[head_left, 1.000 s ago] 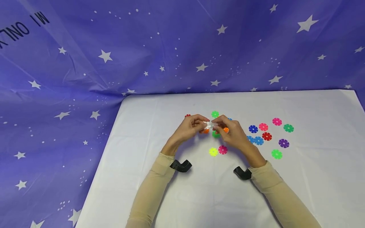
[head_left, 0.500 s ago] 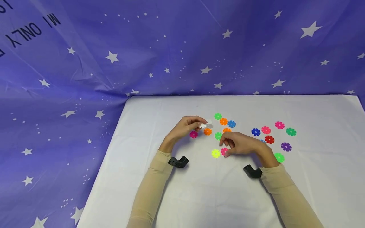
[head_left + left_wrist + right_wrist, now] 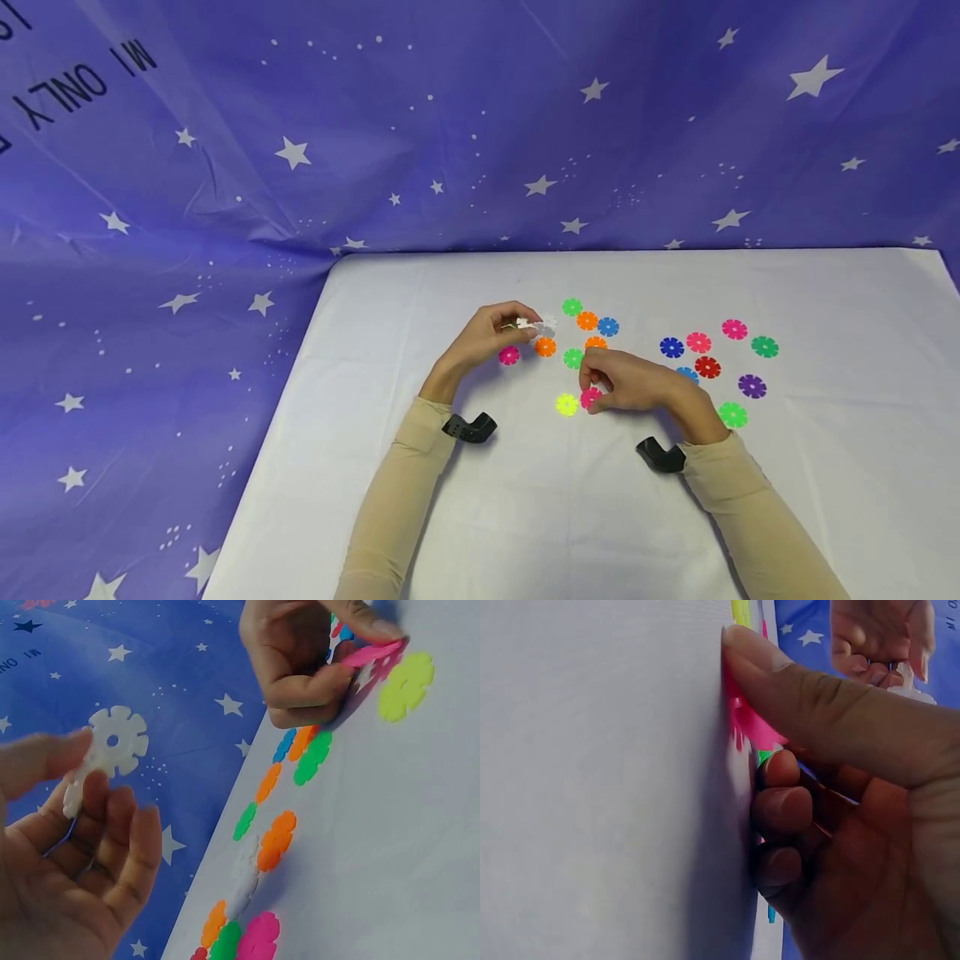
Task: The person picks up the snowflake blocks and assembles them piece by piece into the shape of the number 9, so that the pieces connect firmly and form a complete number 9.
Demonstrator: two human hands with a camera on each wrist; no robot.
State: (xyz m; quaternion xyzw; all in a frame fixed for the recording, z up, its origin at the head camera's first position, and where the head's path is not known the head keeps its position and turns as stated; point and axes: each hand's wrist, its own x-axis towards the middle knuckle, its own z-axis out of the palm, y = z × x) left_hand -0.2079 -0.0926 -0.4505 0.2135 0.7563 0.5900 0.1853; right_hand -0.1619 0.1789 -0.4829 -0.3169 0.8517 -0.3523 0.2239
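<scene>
My left hand (image 3: 491, 332) holds white toothed snowflake discs (image 3: 120, 741) above the table, pinched between thumb and fingers. At least two white discs overlap there, one partly behind the fingers. Lower, near the table's middle, my right hand (image 3: 633, 379) pinches a pink snowflake disc (image 3: 375, 654) between thumb and index finger. That disc stands tilted, one edge close to the cloth, and its shadow falls beside it. In the right wrist view the thumb covers part of the pink disc (image 3: 756, 731). A yellow disc (image 3: 567, 405) lies flat just left of the right hand.
On the white table (image 3: 525, 517) lie several loose discs: an orange one (image 3: 545, 347) and another pink one (image 3: 509, 356) below the left hand, a green one (image 3: 573, 307) farther back. A coloured group with a red disc (image 3: 707, 367) spreads right. Purple star-printed cloth (image 3: 465, 125) hangs behind.
The right hand left the white discs, moved down and right to the pink disc, and now pinches it. The left hand kept the white discs and turned them slightly.
</scene>
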